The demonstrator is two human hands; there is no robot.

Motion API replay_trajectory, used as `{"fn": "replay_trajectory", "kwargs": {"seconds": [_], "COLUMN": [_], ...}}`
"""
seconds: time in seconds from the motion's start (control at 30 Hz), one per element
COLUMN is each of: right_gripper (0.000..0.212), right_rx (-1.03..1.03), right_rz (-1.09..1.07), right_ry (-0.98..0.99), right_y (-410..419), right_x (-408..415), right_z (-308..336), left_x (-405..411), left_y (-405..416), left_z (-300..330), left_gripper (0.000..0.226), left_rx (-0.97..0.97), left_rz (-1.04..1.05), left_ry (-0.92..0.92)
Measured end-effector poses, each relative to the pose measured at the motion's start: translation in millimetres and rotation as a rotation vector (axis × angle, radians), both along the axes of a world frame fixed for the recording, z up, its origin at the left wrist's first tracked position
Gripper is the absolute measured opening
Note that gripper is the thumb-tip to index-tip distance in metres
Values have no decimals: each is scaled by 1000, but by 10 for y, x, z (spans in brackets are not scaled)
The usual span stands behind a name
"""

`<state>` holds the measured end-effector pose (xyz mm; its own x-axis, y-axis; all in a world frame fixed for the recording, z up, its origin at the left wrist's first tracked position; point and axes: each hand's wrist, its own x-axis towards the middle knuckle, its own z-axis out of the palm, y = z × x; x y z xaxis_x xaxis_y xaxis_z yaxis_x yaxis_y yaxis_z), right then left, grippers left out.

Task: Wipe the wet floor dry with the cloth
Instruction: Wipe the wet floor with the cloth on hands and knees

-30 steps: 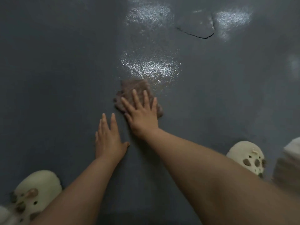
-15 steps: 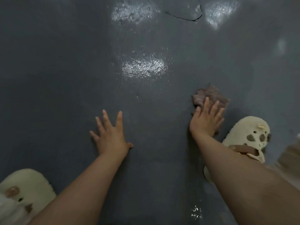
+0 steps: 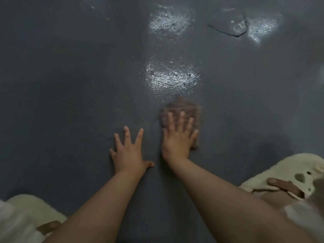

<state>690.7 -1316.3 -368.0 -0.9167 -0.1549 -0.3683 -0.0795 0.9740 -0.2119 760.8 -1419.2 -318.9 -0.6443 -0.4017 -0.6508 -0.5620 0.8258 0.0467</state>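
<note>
A brown cloth (image 3: 182, 109) lies on the dark grey floor (image 3: 70, 85), blurred by motion. My right hand (image 3: 178, 137) presses flat on it with straight, spread fingers, covering its near part. My left hand (image 3: 128, 151) rests flat on the bare floor just left of the cloth, fingers spread. A shiny wet patch (image 3: 171, 76) sits just beyond the cloth. Two more wet patches glisten further away, one at the upper middle (image 3: 169, 21) and one at the upper right (image 3: 261, 27).
A dark crack (image 3: 228, 31) cuts the floor between the two far patches. Cream clog shoes stand at the bottom left (image 3: 29, 206) and at the right (image 3: 287, 174). Pale trouser fabric (image 3: 301, 216) shows at the lower right.
My right hand has swept the cloth from the right, near the shoe, back to the middle beside my left hand. The left hand stays planted on the floor.
</note>
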Motion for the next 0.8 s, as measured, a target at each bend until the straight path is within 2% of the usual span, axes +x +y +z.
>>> {"fn": "replay_trajectory", "kwargs": {"seconds": [0.1,0.2,0.27,0.43,0.53,0.6,0.7,0.8], "right_gripper": [55,52,54,53,54,54,53,53], "right_rx": [-73,-61,-41,50,15,-3,3,-61], "right_rz": [447,638,571,119,29,47,289,745], "right_ry": [51,119,154,39,-1,-10,-22,48], "right_y": [-87,152,270,112,-139,-292,-538,-667], "right_x": [178,-97,-365,-687,-538,-389,-48,378], "right_z": [-28,-70,-64,40,66,63,68,33], "left_x": [19,50,70,191,305,361,433,532], "left_y": [-38,-108,-188,-387,-500,-563,-605,-608], "left_z": [-2,-3,9,38,49,40,-2,-54], "left_gripper": [116,109,102,98,105,112,117,114], "left_rx": [-5,9,42,-56,-109,-126,-79,-74], "left_rz": [29,50,50,191,330,411,538,544], "left_ry": [15,51,63,35,-29,-64,-67,-13]}}
